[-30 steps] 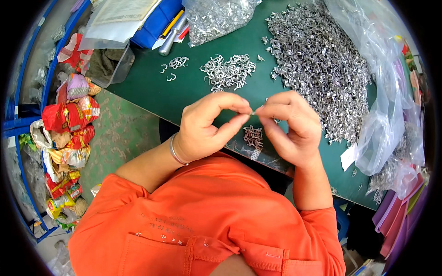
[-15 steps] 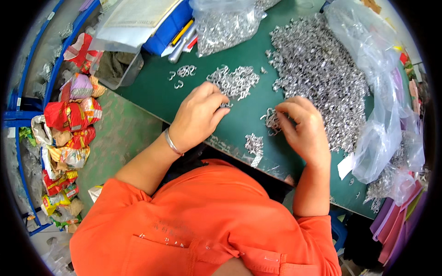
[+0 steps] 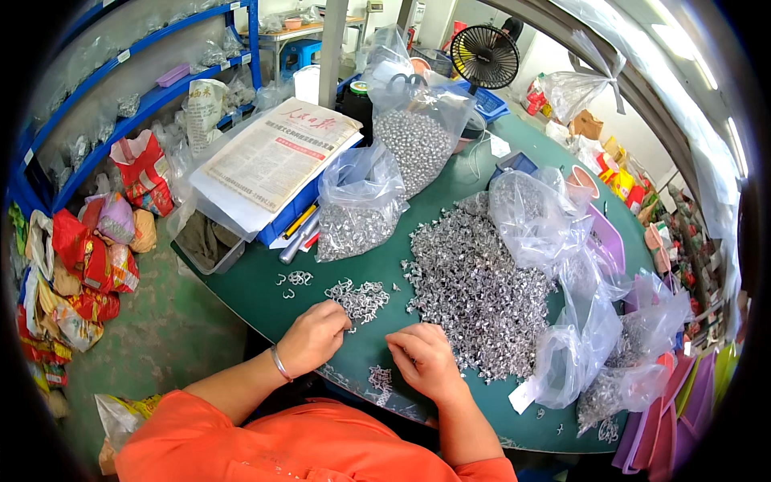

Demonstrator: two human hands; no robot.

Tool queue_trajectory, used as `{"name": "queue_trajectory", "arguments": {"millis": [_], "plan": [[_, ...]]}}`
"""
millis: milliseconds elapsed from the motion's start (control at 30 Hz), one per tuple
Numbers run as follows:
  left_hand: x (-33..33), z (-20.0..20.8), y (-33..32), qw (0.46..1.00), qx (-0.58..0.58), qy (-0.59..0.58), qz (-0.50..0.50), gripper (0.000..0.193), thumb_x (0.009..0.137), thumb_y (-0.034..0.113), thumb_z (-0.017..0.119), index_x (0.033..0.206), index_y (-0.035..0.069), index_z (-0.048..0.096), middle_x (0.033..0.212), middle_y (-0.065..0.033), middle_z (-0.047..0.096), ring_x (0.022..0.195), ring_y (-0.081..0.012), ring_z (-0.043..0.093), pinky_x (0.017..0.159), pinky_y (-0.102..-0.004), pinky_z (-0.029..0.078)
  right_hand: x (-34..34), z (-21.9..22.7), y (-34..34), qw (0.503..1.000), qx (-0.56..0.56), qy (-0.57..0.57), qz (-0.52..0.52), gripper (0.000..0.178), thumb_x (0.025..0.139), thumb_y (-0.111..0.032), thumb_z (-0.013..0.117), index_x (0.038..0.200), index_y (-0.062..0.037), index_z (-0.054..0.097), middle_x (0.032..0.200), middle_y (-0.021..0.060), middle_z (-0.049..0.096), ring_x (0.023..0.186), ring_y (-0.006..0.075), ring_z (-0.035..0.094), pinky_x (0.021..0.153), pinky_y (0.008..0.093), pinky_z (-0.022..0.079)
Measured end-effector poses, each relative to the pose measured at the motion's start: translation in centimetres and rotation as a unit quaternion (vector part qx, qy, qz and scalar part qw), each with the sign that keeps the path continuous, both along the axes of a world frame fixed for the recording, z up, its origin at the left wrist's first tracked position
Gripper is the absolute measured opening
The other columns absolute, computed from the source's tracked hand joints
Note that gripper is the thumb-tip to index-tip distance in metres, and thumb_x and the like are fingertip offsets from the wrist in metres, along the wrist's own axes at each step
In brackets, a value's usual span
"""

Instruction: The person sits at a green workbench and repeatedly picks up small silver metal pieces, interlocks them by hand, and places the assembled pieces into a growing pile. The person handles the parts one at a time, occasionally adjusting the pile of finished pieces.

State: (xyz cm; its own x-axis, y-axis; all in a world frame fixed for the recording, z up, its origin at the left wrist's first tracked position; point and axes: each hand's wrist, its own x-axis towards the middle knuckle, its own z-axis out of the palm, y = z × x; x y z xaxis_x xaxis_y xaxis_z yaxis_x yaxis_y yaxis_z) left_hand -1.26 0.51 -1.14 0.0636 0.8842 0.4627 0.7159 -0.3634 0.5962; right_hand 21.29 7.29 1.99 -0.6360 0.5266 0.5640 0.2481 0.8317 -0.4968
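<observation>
My left hand (image 3: 315, 339), a bracelet at its wrist, is closed at the near edge of a small heap of curved silver metal pieces (image 3: 359, 300). A bit of metal shows at its pinched fingertips. Just to the right, my right hand (image 3: 427, 360) hovers over or rests on the green table, thumb and fingers pressed together; what they hold is hidden. Beyond it spreads a large pile of small shiny metal parts (image 3: 480, 289). A few loose curved pieces (image 3: 298, 278) lie left of the small heap, and another small cluster (image 3: 381, 377) sits near the table's front edge.
Clear bags of metal parts (image 3: 357, 225) stand at the back, beside a newspaper (image 3: 281, 149) on a blue box. Crumpled plastic bags (image 3: 578, 321) border the large pile on the right. A grey bin (image 3: 210, 245) is at the left corner; a black fan (image 3: 485, 56) stands far back.
The view has tilted up, showing more of the room. My right hand has come closer to my left. The small cluster at my right fingertips no longer shows.
</observation>
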Motion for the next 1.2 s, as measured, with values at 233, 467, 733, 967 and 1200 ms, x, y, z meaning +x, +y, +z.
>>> {"name": "queue_trajectory", "arguments": {"millis": [233,467,733,967,1200], "plan": [[-0.2,-0.3,-0.2,0.999,-0.009,-0.031,0.021,0.020,0.075,-0.010,0.060,0.093,0.000,0.062,0.092,-0.0178,0.060,0.088,-0.0378,0.061,0.076,-0.0433,0.051,-0.3,-1.7,0.2,0.999,-0.023,0.007,0.029,0.016,0.077,-0.002,0.073,0.092,-0.0059,0.069,0.087,0.0085,0.067,0.085,0.0286,0.063,0.079,0.0399,0.047],[0.7,-0.1,-1.1,0.981,-0.098,-0.149,0.081,0.018,0.083,-0.003,0.072,0.100,-0.001,0.066,0.087,-0.0057,0.071,0.075,-0.0090,0.067,0.065,-0.0230,0.054,-0.6,-1.1,-0.6,0.997,-0.062,0.037,0.003,0.017,0.078,0.005,0.071,0.093,-0.0007,0.067,0.089,0.0128,0.066,0.081,0.0312,0.064,0.072,0.0382,0.052],[2.9,0.5,-2.0,0.949,-0.116,-0.292,0.023,0.019,0.084,-0.004,0.073,0.102,0.000,0.067,0.094,-0.0048,0.069,0.087,-0.0094,0.065,0.075,-0.0231,0.053,-1.9,-2.6,-1.6,0.983,-0.164,0.085,0.005,0.032,0.079,0.002,0.074,0.109,-0.0003,0.062,0.094,0.0117,0.067,0.084,0.0237,0.069,0.070,0.0316,0.056],[3.4,0.7,-2.6,0.951,-0.123,-0.283,-0.034,0.017,0.084,-0.007,0.072,0.101,-0.003,0.067,0.101,-0.0079,0.067,0.089,-0.0114,0.065,0.079,-0.0243,0.054,-1.7,-2.7,-1.8,0.970,-0.203,0.134,0.007,0.034,0.078,0.009,0.070,0.108,-0.0021,0.059,0.094,0.0081,0.067,0.083,0.0155,0.069,0.070,0.0272,0.056],[3.3,0.7,-2.6,0.950,-0.120,-0.285,-0.031,0.014,0.085,-0.007,0.071,0.098,-0.003,0.068,0.102,-0.0090,0.065,0.090,-0.0123,0.064,0.077,-0.0247,0.054,-1.8,-2.8,-1.7,0.953,-0.237,0.183,0.038,0.036,0.077,0.009,0.071,0.109,-0.0022,0.059,0.093,0.0074,0.065,0.082,0.0156,0.067,0.070,0.0276,0.056]]}}
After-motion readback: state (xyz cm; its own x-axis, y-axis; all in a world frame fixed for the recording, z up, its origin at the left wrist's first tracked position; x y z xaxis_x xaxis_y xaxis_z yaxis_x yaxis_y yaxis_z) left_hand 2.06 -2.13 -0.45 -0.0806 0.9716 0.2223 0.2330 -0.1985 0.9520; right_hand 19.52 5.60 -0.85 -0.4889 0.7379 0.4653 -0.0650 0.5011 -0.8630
